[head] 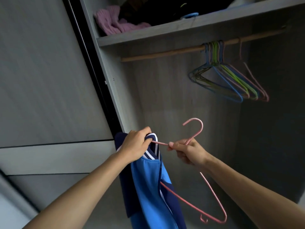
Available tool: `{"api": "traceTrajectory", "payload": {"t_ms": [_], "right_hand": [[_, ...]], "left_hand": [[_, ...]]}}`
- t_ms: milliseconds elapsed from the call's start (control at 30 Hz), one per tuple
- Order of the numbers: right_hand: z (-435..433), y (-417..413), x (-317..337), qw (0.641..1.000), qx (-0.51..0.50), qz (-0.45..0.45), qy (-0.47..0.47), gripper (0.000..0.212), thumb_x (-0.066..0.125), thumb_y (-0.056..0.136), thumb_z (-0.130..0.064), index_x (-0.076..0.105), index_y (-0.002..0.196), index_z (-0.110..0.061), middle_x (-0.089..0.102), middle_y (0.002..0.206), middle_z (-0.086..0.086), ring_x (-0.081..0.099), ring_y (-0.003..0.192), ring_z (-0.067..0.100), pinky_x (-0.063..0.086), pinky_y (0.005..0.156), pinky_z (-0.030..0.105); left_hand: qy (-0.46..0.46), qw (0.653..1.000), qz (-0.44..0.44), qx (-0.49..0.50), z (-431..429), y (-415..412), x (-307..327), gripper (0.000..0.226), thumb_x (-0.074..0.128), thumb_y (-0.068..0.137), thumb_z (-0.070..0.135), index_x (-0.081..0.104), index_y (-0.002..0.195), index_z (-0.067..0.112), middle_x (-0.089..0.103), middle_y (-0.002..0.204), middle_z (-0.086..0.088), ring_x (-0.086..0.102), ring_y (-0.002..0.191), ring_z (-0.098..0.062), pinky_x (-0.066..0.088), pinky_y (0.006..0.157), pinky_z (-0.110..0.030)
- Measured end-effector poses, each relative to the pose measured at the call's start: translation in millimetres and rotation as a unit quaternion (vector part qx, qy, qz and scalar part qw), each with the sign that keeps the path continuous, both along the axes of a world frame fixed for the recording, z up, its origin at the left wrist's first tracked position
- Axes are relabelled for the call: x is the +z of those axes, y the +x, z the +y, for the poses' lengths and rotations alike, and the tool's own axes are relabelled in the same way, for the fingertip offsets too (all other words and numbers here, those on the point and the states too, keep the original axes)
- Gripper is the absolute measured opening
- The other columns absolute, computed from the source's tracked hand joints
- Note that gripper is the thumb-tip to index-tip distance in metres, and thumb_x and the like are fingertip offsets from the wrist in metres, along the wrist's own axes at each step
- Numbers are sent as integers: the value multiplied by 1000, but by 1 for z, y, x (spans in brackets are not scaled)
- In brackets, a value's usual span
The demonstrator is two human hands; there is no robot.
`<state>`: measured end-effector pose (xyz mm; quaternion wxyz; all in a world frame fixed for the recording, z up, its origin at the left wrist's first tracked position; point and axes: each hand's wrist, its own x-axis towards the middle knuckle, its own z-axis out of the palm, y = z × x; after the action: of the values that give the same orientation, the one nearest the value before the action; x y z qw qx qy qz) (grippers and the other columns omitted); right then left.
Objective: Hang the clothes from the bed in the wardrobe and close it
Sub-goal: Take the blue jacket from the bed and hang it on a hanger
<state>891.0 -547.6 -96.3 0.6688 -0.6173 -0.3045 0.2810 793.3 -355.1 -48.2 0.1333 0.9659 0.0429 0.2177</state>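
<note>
Before the open wardrobe [165, 33], low at about 6 o'clock in the head view, the left hand [137, 142] has its grip closed on the striped collar of the blue shirt [148, 182], which hangs down from it. The right hand [186, 151], just beside, pinches the neck of the pink hanger [194, 119] — one shoulder of it enters the collar. The shirt looks soft, light and slippery, so the collar is probably the best hold. The hanger seems thin and stiff — better held under the hook. The rail [165, 52] is at 12 o'clock.
</note>
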Motion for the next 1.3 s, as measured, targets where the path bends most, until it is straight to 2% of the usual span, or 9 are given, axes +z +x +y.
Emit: {"api": "traceTrajectory", "payload": {"t_ms": [200, 333, 567, 667, 833, 900, 967, 1067, 1300], "right_hand": [[-9, 20, -13, 919, 234, 309, 68, 77, 50, 74, -74, 71, 109, -7, 71, 100, 12, 67, 72, 18, 54, 59, 30], [12, 0, -28, 979, 133, 25, -152, 32, 63, 90, -31, 67, 107, -4, 71, 91, 7, 69, 77, 15, 54, 65, 28], [63, -32, -24, 942, -58, -267, -196, 13, 53, 72, -29, 42, 69, -23, 56, 72, -5, 48, 61, 13, 35, 50, 29], [71, -16, -46, 926, -111, -293, -210, 19, 57, 76, -32, 39, 76, -24, 55, 78, -1, 51, 68, 19, 37, 56, 29], [61, 7, -43, 982, -149, -90, -76, 33, 52, 89, -11, 59, 57, -10, 55, 55, -4, 48, 57, 11, 42, 58, 31], [44, 11, -30, 981, -109, -158, -40, 35, 52, 85, -32, 62, 68, -3, 57, 62, -1, 50, 64, 12, 41, 64, 34], [29, 11, -21, 950, -40, -292, -101, 50, 57, 73, -64, 65, 88, -17, 64, 74, -9, 55, 68, 10, 45, 66, 32], [16, 22, -22, 795, -65, -533, -283, 43, 62, 76, -60, 57, 109, -32, 69, 97, -4, 63, 88, 24, 46, 70, 34], [-59, 75, -68, 773, -149, -398, -471, 22, 61, 80, -23, 65, 102, -26, 64, 109, 4, 62, 106, 31, 50, 80, 34]], "left_hand": [[-55, 998, -26, 9, 15, -7, 17, 23, 52, 90, 12, 45, 71, 22, 50, 57, -3, 49, 55, -22, 40, 54, -42], [-35, 999, -39, -14, 6, -11, 29, 21, 53, 89, 11, 46, 72, 20, 51, 56, -4, 48, 53, -24, 42, 54, -45], [-3, 997, -53, -51, -16, -25, 47, 14, 48, 86, 21, 45, 73, 14, 48, 55, -3, 46, 53, -22, 40, 55, -43], [42, 998, -40, -18, -4, -36, 49, 20, 51, 89, 18, 40, 73, 19, 44, 53, 2, 45, 51, -18, 41, 54, -43], [151, 988, -12, 27, 17, -56, 30, 20, 37, 91, 35, 39, 78, 20, 41, 53, 5, 43, 53, -20, 37, 54, -36], [172, 984, -20, 39, 28, -62, 24, 38, 24, 89, 50, 44, 81, 20, 43, 54, 8, 48, 54, -22, 40, 54, -36], [181, 982, -37, 46, 37, -62, 21, 53, 17, 88, 62, 47, 79, 19, 45, 52, 7, 51, 54, -22, 41, 54, -35], [187, 980, -56, 46, 43, -53, 22, 69, 16, 81, 80, 45, 68, 18, 46, 47, 4, 48, 49, -19, 37, 49, -32], [190, 973, -107, 80, 56, -44, 25, 78, 22, 72, 88, 45, 61, 15, 38, 44, 5, 42, 49, -24, 32, 47, -29]]}}
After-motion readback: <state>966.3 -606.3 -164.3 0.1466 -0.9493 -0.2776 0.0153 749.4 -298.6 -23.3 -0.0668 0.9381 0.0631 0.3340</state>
